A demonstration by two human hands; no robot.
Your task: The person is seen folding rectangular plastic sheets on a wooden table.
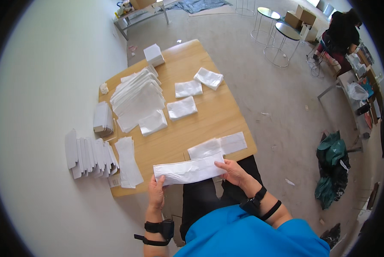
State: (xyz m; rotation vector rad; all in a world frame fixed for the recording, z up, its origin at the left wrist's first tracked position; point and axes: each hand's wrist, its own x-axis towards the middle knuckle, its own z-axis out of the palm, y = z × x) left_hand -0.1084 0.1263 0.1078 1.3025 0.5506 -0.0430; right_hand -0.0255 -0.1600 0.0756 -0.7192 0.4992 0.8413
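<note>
Row of white pieces [93, 156]: overlapping one another along the left edge of the counter [224, 109], toward its near-left corner.
White bundle [103, 118]: closely stacked, at the left edge, just beyond the row.
Long white strips [129, 165]: overlapped and lying flat, inward of the row, near the near-left corner.
Fanned white pile [136, 100]: many overlapping layers across the left half of the counter.
White block [154, 55]: beyond the pile, toward the far edge.
Left hand [157, 192]: gripping the left end of the long white piece [190, 170], thumb on top.
Long white piece: flat and creased, stretched between both hands at the near edge; contact with the counter cannot be told.
Three white packets [182, 108]: apart from the pile, toward the right edge; the two farther ones lie close together.
Paired white pieces [234, 143]: end to end, near the near-right corner, just beyond the long white piece.
Right hand [234, 173]: gripping the long white piece's right end, thumb uppermost.
</note>
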